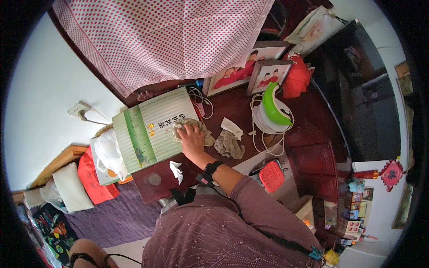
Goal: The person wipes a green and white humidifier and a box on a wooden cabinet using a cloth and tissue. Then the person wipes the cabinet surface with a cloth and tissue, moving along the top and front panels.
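Note:
My right hand (pixel 193 142), a black band on its wrist, presses a crumpled grey-beige cloth (pixel 205 129) onto the lid of a large green and white box (pixel 167 107) with printed characters. The fingers are bent over the cloth. A second crumpled cloth (pixel 229 144) lies on the dark red tabletop right of the hand, touching a folded white tissue (pixel 231 127). Another crumpled white tissue (pixel 176 172) is below the box. My left hand is out of view. Some bare skin with a dark strap shows at the lower left; which body part cannot be told.
A green and white device (pixel 276 109) with a looped white cable stands at the right. Behind are framed photos (pixel 269 77), a red cloth item (pixel 296 77) and a dotted cloth (pixel 167 40). An open drawer holds a red brush (pixel 271 176). A white bag (pixel 109 154) adjoins the box.

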`<state>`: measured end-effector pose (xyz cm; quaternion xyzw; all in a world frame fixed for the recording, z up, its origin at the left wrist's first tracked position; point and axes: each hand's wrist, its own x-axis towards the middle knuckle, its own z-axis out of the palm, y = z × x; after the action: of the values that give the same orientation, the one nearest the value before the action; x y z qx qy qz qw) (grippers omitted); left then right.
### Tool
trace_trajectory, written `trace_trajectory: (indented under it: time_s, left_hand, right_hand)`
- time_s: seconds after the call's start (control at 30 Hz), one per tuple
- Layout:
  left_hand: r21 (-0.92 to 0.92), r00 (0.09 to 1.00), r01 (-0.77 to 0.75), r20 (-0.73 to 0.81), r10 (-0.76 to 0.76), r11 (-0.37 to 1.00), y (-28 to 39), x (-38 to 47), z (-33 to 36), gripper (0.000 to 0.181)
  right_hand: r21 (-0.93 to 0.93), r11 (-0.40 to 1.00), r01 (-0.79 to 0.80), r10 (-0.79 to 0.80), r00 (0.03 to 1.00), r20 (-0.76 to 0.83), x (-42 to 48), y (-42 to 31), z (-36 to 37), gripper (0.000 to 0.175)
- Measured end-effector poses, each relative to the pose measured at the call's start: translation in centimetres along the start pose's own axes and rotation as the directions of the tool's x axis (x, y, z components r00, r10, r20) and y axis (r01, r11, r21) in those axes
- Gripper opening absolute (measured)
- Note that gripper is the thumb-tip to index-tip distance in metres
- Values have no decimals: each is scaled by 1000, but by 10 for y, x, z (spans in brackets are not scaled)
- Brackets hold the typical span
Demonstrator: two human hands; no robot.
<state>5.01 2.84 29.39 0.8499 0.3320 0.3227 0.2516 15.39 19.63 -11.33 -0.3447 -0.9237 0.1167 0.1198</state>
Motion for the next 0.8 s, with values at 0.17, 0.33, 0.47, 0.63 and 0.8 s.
trace_trajectory:
  time_s: [0.17, 0.33, 0.47, 0.63, 0.8]
  left_hand:
    - [-134, 992, 118, 64, -111, 984, -24, -50, -12, 50]
    - [-338, 710, 667, 22, -703, 664, -61, -97, 11, 54]
    - [-647, 558, 657, 74, -827, 386, -108, -106, 55, 54]
    - [-702, 580, 652, 218, -785, 286, -140, -90, 89, 45]
    - [-636, 595, 697, 252, -764, 332, -160, -69, 126, 39]
  right_hand:
    - [86, 960, 267, -273, 959, 71, -13, -37, 12, 35]
    - [56, 930, 364, -364, 931, -12, -44, 8, -4, 40]
    - [101, 985, 141, -135, 989, -57, -45, 52, -20, 38]
    - [138, 987, -83, 103, 984, -145, -1, 104, -42, 39]
    - [181, 973, -146, 194, 940, -282, 22, 171, -82, 43]
